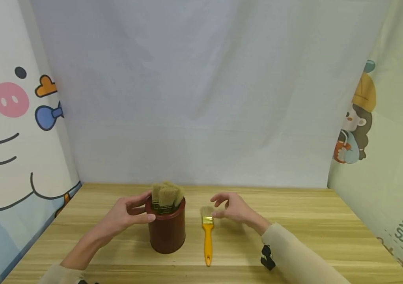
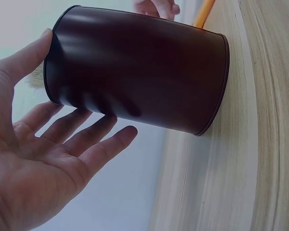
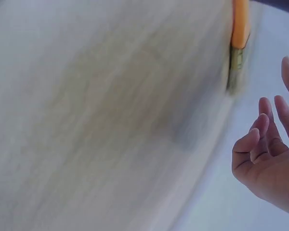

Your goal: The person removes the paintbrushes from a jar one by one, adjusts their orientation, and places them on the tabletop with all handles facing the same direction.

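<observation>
A dark red can [image 1: 167, 232] stands upright on the table, with several paintbrushes in it, their pale bristles [image 1: 167, 194] upward. My left hand [image 1: 121, 215] holds the can near its rim, thumb at the front and fingers at the far left side. In the left wrist view, the thumb [image 2: 33, 53] touches the rim while fingertips meet the can's wall [image 2: 144, 67]. A paintbrush with a yellow-orange handle [image 1: 208, 242] lies right of the can, bristles pointing away. Beside those bristles my right hand [image 1: 233, 207] hovers, fingers loosely bent and holding nothing.
The light wood-grain table [image 1: 293, 244] carries the can and the loose brush. A pale cloth [image 1: 201, 98] hangs behind the table's far edge. Printed cloths stand at the left [image 1: 13, 157] and the right [image 1: 393, 157].
</observation>
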`<action>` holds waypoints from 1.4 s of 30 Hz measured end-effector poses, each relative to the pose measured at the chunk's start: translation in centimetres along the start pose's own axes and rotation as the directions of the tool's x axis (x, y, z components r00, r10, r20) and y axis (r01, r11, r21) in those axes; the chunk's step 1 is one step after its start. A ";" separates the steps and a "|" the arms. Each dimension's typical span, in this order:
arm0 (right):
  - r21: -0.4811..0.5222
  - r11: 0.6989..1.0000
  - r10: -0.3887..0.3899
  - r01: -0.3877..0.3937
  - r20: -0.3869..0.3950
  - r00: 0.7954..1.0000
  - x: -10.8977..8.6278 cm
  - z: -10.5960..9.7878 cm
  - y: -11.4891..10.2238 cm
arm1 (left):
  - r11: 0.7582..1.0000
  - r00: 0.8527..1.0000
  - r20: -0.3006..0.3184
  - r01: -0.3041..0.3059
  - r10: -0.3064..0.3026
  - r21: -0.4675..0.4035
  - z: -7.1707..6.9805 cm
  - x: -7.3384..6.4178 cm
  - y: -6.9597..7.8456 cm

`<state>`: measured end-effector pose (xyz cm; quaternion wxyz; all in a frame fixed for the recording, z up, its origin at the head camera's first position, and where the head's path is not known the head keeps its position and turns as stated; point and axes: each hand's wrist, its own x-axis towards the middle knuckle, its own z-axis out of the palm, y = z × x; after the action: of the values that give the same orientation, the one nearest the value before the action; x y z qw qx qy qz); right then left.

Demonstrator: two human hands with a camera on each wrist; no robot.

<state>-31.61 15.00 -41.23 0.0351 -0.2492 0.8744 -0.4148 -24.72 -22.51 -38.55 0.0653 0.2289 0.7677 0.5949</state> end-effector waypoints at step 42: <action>0.065 0.966 -0.236 0.250 -0.177 0.956 -3.9 4.4 -12.1 | 0.996 0.999 0.001 0.033 -0.033 -0.081 0.5 -0.2 -0.1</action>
<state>-22.07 7.30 -35.74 -0.0789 -0.3173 0.8183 -0.4728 -24.44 -22.17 -38.82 0.0841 0.2132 0.7466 0.6245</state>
